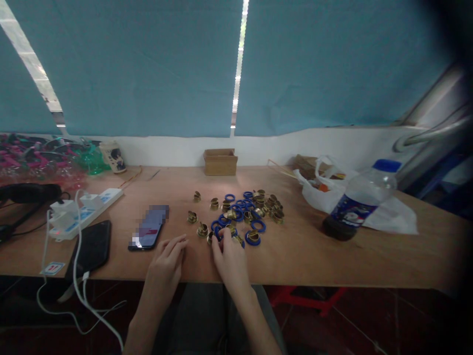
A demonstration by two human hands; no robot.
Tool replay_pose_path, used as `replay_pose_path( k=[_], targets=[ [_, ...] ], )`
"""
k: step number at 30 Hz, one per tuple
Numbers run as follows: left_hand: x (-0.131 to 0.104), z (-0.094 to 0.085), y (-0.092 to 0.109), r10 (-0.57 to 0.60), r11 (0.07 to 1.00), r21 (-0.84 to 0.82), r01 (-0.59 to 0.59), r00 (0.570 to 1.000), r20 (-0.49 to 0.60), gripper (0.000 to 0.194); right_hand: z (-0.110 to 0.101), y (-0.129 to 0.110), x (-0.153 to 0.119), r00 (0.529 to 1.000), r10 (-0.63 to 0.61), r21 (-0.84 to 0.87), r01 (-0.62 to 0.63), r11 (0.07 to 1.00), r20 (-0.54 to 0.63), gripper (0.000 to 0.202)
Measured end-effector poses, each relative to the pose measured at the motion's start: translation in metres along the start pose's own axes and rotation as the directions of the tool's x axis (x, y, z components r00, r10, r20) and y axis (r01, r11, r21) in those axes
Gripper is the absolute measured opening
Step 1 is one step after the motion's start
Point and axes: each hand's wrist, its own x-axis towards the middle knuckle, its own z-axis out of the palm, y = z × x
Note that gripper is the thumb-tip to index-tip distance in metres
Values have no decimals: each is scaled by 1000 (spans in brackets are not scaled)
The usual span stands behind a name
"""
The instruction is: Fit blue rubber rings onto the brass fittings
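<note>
Wooden workbench (295, 256) below blue curtains: power strip (86, 212) and phone (150, 229) at left. Left hand (166, 266) rests flat, fingers loosely spread, holding nothing. Right hand (229, 259) fingertips pinch into the near edge of the brass fittings and blue rings (240, 214). Bottle (360, 199) at right.

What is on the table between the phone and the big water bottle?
In the head view, a heap of brass fittings and blue rings lies between the phone and the bottle.

Phone (148, 230) lies left of rings (240, 213), bottle (360, 199) right.
</note>
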Motion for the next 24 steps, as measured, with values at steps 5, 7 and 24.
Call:
replay_pose_path(
  k=[5,7,24],
  targets=[
    [-10,4,9,8,1000,-18,-8,1000,-12,30,0,5,-4,999,-27,63,29,998,-22,11],
    [-15,8,10,9,999,-42,-10,1000,-8,33,1,6,-4,999,-45,95,48,994,-31,13],
    [-14,15,69,-305,821,-518,239,951,-46,38,-5,12,-36,987,-156,571,153,806,-44,12]
  ],
)
